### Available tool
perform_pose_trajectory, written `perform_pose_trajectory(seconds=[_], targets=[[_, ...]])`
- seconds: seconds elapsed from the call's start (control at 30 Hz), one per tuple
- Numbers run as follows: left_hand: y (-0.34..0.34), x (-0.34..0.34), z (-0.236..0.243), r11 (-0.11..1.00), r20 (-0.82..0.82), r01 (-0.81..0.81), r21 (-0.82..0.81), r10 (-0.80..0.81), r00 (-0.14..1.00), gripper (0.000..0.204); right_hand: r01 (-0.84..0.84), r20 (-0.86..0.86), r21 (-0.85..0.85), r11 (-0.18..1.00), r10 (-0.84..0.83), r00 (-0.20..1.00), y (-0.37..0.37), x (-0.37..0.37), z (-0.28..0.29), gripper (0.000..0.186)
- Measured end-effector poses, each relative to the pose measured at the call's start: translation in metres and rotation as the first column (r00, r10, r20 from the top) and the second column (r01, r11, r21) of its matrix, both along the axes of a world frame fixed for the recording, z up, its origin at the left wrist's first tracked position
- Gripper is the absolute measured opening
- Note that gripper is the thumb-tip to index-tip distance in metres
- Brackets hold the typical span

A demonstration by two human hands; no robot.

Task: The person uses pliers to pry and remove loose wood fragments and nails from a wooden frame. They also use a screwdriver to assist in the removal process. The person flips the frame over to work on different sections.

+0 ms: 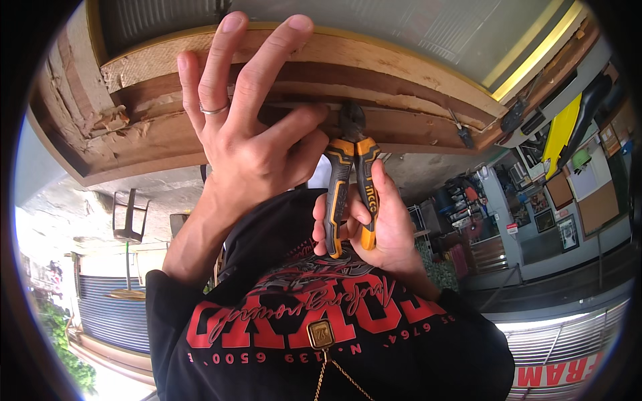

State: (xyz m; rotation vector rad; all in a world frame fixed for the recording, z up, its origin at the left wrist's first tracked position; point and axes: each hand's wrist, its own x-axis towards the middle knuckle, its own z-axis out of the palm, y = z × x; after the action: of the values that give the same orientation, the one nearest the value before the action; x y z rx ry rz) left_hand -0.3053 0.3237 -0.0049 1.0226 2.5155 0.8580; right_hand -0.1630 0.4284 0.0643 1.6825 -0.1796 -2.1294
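Note:
My right hand (391, 224) is wrapped round the black and orange handles of a pair of pliers (366, 190). Their dark jaws point away from me, up against the brown inner side of a wooden frame (414, 130). Just left of the jaws is my left hand (251, 127), its thumb and index finger bent together in a pinch. Whatever lies between those fingertips is too small or hidden to make out. The other three fingers, one with a ring, stretch over the pale wooden strip of the frame.
A ribbed translucent pane (374, 27) with a yellow edge lies beyond the frame strip. Small dark-ended tools (463, 136) rest on the frame at right, near a yellow and black object (564, 137). A chair (130, 217) stands at left; cluttered shelves (468, 207) stand at right.

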Motion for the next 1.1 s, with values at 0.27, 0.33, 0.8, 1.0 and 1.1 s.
perform_pose_trajectory(seconds=[0.27,0.33,0.8,1.0,1.1], targets=[[0.000,0.000,-0.001,1.000,0.008,-0.012,0.001,0.012,1.000,0.013,0.223,-0.113,-0.164,0.961,-0.243,0.963,-0.010,0.002,-0.011,0.070],[0.000,0.000,0.000,1.000,0.008,-0.014,-0.007,0.014,1.000,0.013,0.290,-0.138,-0.236,0.928,-0.327,0.935,-0.009,0.001,-0.014,0.067],[-0.002,-0.001,0.000,0.999,0.017,-0.033,-0.008,0.033,0.999,0.011,0.036,-0.324,0.125,0.991,0.007,0.946,-0.022,0.017,-0.032,0.026],[-0.003,-0.002,0.002,1.000,0.028,-0.023,-0.014,0.024,0.999,0.012,-0.234,-0.276,0.332,0.914,0.331,0.902,-0.017,0.012,-0.029,0.033],[-0.005,-0.003,0.003,1.000,0.028,-0.026,-0.009,0.026,0.999,0.012,-0.201,-0.310,0.215,0.956,0.262,0.914,-0.009,0.020,-0.032,0.037]])
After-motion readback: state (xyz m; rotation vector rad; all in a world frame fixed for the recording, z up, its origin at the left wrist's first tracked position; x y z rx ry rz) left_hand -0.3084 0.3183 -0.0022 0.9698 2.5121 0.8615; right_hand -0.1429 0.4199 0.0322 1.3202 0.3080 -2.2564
